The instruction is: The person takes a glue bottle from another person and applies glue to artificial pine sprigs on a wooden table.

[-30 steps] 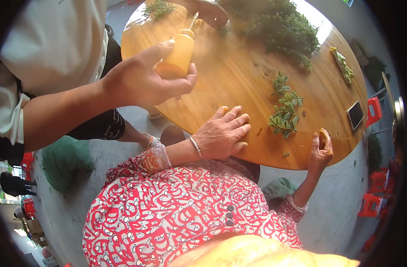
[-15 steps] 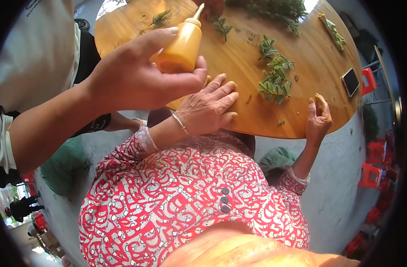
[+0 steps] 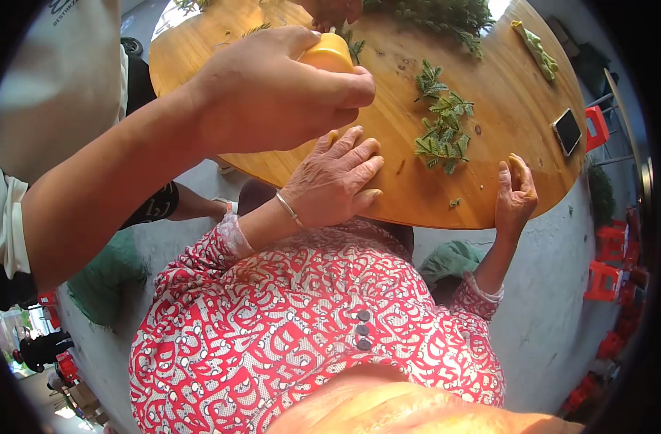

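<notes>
My left hand point(image 3: 335, 176), a bracelet at its wrist, lies palm down on the near edge of the round wooden table point(image 3: 388, 181) with its fingers spread and nothing held. At the table's right front edge rests my right hand point(image 3: 516, 194), fingers loosely bent and apart, with nothing visible in it. Between my hands, a little farther in, are green fir sprigs point(image 3: 446, 130). Another person's hand point(image 3: 273, 90) reaches in from the left above my left hand, gripping a yellow squeeze bottle point(image 3: 329, 54); its nozzle is mostly hidden.
A pile of greenery point(image 3: 435, 22) is at the table's far side, near another hand point(image 3: 330, 11). A phone point(image 3: 567, 132) and a yellow-green glove-like item point(image 3: 536, 50) lie to the right. Red stools point(image 3: 603, 281) stand beyond on the floor.
The other person's hand has moved right and tipped the bottle forward, so its nozzle points away toward the far hand. My hands have stayed nearly still.
</notes>
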Motion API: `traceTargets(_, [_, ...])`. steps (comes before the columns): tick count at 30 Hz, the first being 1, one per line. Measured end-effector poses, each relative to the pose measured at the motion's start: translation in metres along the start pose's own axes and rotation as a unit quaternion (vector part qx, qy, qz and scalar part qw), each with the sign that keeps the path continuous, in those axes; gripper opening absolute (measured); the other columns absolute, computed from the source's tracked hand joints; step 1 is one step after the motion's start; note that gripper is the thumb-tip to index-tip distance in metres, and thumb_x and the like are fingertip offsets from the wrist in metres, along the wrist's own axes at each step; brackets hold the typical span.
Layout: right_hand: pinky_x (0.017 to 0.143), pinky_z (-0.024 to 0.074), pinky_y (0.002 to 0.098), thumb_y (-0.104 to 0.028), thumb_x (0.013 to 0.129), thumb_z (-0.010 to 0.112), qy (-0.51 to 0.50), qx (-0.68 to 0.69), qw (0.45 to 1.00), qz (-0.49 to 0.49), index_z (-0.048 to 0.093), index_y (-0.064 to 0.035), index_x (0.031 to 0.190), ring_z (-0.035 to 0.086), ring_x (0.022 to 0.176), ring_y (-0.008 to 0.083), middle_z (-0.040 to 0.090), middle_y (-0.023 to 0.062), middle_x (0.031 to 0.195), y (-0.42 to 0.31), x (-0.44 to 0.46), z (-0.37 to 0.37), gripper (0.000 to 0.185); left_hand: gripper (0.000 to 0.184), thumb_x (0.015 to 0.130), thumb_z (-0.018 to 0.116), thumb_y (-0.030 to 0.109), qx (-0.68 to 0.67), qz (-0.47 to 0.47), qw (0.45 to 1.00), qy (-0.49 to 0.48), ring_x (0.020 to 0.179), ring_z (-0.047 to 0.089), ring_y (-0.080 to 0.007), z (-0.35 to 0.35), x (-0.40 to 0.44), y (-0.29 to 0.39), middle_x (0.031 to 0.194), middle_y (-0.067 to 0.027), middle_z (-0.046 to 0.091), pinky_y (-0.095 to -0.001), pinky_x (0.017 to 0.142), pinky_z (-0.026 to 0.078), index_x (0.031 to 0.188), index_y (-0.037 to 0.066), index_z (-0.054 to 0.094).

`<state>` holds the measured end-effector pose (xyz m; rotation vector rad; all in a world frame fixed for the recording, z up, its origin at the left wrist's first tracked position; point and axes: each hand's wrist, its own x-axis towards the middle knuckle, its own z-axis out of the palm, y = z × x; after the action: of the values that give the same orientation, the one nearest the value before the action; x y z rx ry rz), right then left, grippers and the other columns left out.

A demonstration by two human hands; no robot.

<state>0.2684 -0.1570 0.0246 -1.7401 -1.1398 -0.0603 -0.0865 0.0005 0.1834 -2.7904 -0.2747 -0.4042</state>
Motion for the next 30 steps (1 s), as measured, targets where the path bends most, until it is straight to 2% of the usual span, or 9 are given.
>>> traceTargets(3, [0.088,0.0477,0.032,-0.011,0.082,0.071,0.007,-0.022,1.0,-0.005,0.065,0.0012,0.104,0.062,0.097,0.021,0.067,0.0134,0.104,-0.004,0.0,0.0,0.026,0.011,0.081,0.06,0.008,-0.066,-0.013,0.998,0.0,0.066,0.058,-0.0182,0.003,0.003,-0.003,0.078,-0.004,0.055,-0.0307,0.06,0.048,0.087,0.014,0.054])
traceTargets(9, [0.085,0.0473,0.0331,-0.013,0.081,0.073,0.013,-0.009,1.0,-0.018,0.066,0.0002,0.102,0.062,0.096,0.0224,0.067,0.0138,0.103,0.003,0.0,0.002,0.026,0.015,0.079,0.062,0.015,-0.133,-0.068,0.988,0.043,0.08,0.056,-0.0233,0.045,-0.002,0.046,0.089,-0.0064,0.055,-0.0353,0.071,0.045,0.092,0.011,0.055])
traceTargets(11, [0.093,0.0419,0.0354,-0.021,0.075,0.079,-0.021,0.005,0.999,-0.046,0.057,-0.0028,0.119,0.057,0.108,0.0268,0.061,0.015,0.117,-0.012,-0.002,-0.003,0.052,0.018,0.079,0.063,0.017,-0.164,-0.097,0.98,0.051,0.085,0.055,-0.0251,0.064,-0.005,0.075,0.093,-0.0072,0.055,-0.0368,0.074,0.044,0.094,0.01,0.056])
traceTargets(13, [0.098,0.0371,0.0375,-0.027,0.068,0.083,-0.048,-0.066,0.981,-0.174,0.048,-0.0051,0.131,0.051,0.119,0.0295,0.054,0.0161,0.129,-0.029,-0.001,-0.007,0.076,0.022,0.078,0.063,0.019,-0.179,-0.11,0.976,0.059,0.09,0.054,-0.0268,0.076,-0.006,0.088,0.097,-0.008,0.055,-0.0384,0.078,0.043,0.096,0.009,0.056])
traceTargets(16, [0.105,0.0286,0.0436,-0.037,0.056,0.087,-0.123,-0.066,0.958,-0.253,0.031,-0.009,0.143,0.036,0.132,0.0326,0.039,0.0163,0.142,-0.077,-0.011,-0.005,0.107,0.027,0.078,0.064,0.022,-0.181,-0.123,0.974,0.062,0.097,0.053,-0.0293,0.079,-0.006,0.093,0.102,-0.0092,0.055,-0.0407,0.084,0.041,0.099,0.007,0.057])
traceTargets(19, [0.106,0.0247,0.049,-0.044,0.05,0.086,-0.213,-0.096,0.923,-0.305,0.027,-0.0114,0.145,0.027,0.137,0.0341,0.03,0.0161,0.148,-0.093,0.001,0.012,0.117,0.032,0.077,0.065,0.025,-0.18,-0.124,0.974,0.065,0.104,0.051,-0.0319,0.078,-0.009,0.096,0.108,-0.0104,0.055,-0.043,0.089,0.04,0.101,0.006,0.058])
traceTargets(24, [0.106,0.026,0.054,-0.046,0.049,0.085,-0.293,-0.17,0.882,-0.328,0.028,-0.0177,0.145,0.026,0.136,0.0391,0.026,0.0172,0.149,-0.099,0.054,0.044,0.115,0.038,0.076,0.066,0.029,-0.194,-0.127,0.971,0.058,0.111,0.05,-0.0344,0.082,-0.012,0.098,0.112,-0.0118,0.055,-0.0458,0.094,0.038,0.105,0.005,0.059])
traceTargets(27, [0.107,0.0274,0.0527,-0.039,0.05,0.087,-0.325,-0.22,0.872,-0.292,0.025,-0.0191,0.147,0.028,0.137,0.0347,0.026,0.0138,0.151,-0.1,0.07,0.063,0.117,0.04,0.076,0.066,0.03,-0.187,-0.128,0.972,0.056,0.112,0.05,-0.034,0.086,-0.014,0.097,0.113,-0.0117,0.056,-0.0459,0.095,0.038,0.106,0.005,0.059])
traceTargets(30, [0.106,0.0289,0.0531,-0.045,0.055,0.082,-0.385,-0.164,0.867,-0.272,0.027,-0.0189,0.146,0.031,0.135,0.0359,0.029,0.0167,0.149,-0.08,0.078,0.076,0.109,0.041,0.076,0.066,0.031,-0.168,-0.13,0.974,0.079,0.114,0.049,-0.0339,0.164,-0.051,0.102,0.116,-0.0117,0.055,-0.0463,0.096,0.038,0.107,0.005,0.06])
